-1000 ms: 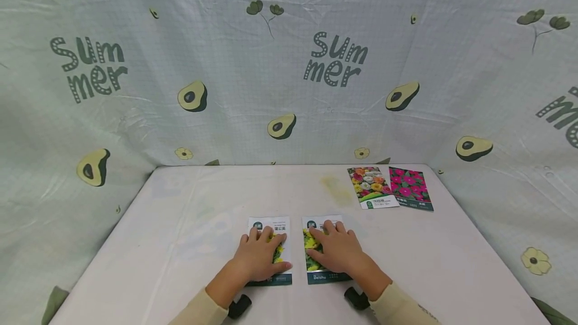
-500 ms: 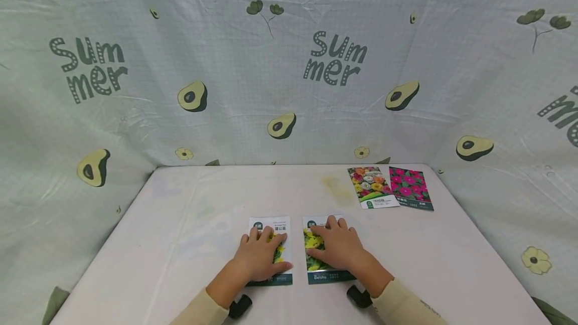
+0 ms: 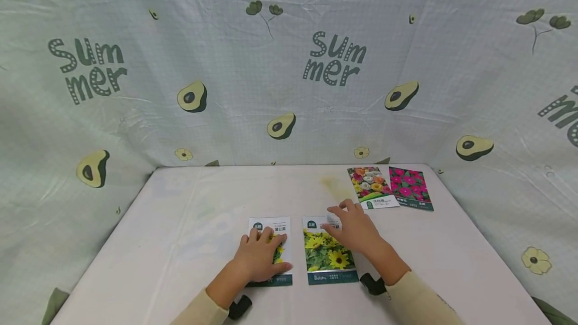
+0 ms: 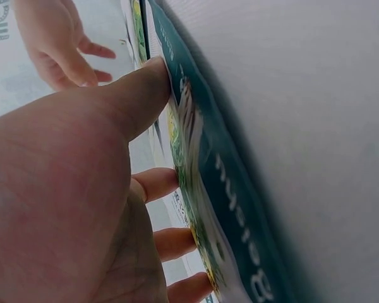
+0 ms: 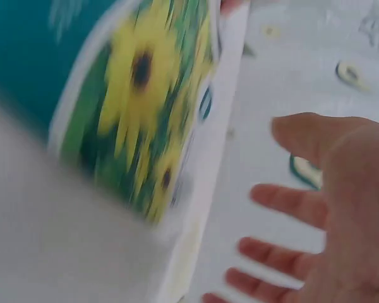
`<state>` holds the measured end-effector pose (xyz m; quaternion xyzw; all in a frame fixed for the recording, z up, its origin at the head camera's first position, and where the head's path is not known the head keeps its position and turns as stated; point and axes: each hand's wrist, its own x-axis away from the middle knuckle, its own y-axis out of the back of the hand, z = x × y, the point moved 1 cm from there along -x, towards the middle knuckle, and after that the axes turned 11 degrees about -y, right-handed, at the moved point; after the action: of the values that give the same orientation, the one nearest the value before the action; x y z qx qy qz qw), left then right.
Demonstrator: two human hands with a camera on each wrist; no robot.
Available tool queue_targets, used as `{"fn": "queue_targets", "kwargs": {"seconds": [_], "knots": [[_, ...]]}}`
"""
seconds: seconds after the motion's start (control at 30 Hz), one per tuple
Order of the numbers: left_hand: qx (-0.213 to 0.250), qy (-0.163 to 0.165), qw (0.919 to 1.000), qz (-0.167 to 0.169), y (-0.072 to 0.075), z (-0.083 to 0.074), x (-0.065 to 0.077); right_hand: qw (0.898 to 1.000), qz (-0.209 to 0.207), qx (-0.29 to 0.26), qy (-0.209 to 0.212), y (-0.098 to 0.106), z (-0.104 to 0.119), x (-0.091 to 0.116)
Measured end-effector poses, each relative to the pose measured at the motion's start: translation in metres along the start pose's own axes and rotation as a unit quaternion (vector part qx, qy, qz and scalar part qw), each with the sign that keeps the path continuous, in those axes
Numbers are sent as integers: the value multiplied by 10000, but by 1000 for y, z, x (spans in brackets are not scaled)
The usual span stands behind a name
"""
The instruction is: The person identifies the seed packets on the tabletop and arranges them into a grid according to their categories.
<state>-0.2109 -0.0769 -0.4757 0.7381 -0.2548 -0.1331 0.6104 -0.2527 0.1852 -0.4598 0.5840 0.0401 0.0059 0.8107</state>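
Two seed packets lie side by side at the near middle of the table. My left hand rests on the left seed packet, fingers spread, covering much of its yellow-flower picture. In the left wrist view the thumb and fingertips touch the front of that packet. My right hand is lifted over the upper right corner of the right seed packet, holding nothing. The right wrist view has its fingers apart from the packet, whose yellow flowers and green band show blurred.
At the back right lie two more packets, one with mixed-colour roses and one with pink flowers; their lower corners overlap. The white table ends at a hanging cloth printed with avocados and lettering.
My right hand has lifted off the right seed packet and moved up and to the right, uncovering its flower picture. The left hand stays where it was.
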Motion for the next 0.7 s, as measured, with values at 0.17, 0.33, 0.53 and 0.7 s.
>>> {"fn": "queue_targets", "kwargs": {"seconds": [0.17,0.33,0.53,0.7], "knots": [[-32,-24,10000,-72,-6,4,-2,9981,-439,-372,226,6,-24,-22],[-58,-42,9999,-124,-8,6,-3,9958,-739,-524,142,7,-43,-41],[-84,-52,9998,-169,-7,5,-3,9922,-1020,-718,80,10,-66,-64],[-65,-39,9999,-105,-3,2,-2,9917,-1004,-807,-44,10,-85,-81]]}}
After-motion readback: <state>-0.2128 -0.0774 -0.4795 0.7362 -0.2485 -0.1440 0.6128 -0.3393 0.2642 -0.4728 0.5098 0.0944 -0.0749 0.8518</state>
